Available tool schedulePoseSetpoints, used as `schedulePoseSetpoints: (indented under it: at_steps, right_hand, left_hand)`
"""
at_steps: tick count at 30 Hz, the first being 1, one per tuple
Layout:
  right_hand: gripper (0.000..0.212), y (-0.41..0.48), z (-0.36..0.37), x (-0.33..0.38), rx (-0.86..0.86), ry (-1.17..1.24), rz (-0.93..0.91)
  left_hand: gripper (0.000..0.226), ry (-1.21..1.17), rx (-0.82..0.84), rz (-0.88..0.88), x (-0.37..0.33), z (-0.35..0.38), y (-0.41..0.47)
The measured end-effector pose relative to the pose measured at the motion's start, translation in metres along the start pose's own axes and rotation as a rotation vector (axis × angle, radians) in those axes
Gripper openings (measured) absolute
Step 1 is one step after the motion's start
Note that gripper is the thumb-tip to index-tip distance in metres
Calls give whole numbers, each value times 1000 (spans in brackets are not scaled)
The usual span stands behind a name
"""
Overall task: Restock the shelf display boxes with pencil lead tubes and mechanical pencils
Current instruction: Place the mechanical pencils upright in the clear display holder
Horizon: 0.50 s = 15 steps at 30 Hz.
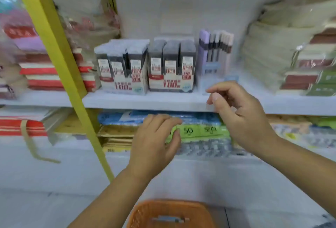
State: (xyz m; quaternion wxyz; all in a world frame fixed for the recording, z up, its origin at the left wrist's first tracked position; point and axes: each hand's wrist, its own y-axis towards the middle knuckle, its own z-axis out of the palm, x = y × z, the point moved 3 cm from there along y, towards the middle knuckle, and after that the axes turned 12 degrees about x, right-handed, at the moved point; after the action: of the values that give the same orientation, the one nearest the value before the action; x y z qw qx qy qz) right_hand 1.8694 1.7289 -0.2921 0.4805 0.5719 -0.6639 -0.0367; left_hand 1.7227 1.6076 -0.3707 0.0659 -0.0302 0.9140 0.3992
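Note:
Two display boxes of dark pencil lead tubes stand side by side on the white shelf (145, 101): the left box (121, 69) and the right box (171, 67). To their right is a clear box of mechanical pencils (215, 55), purple, grey and beige. My right hand (240, 113) hovers in front of the pencil box at the shelf edge, fingers curled apart, holding nothing. My left hand (156, 140) is lower, below the shelf edge, fingers spread and empty. The picture is blurred by motion.
An orange basket (145, 213) sits at the bottom with a pencil-like item (171, 219) in it. A yellow upright (60, 60) slants across the left. Stacked notebooks (40, 71) fill the left of the shelf, paper packs (283, 51) the right. Green and blue packs lie on the lower shelf (200, 131).

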Motion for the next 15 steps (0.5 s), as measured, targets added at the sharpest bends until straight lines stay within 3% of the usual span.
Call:
schedulePoseSetpoints:
  at_steps: [3,7,11,15]
  right_hand:
    - [10,-62,70,-63,233,22,264]
    - [26,-161,156,-153,480,19,702]
    - [41,-255,211,-209,563,63,1079]
    - [55,-313,245,-238,756,77,1200]
  left_hand:
    - [26,-101,386,-234,19,51,-95]
    - [51,-234,908,-604,46,113,-230]
    - [68,-306,1220,-855,56,150,-324]
    - [74,-353,1414,-889,49,181,-368]
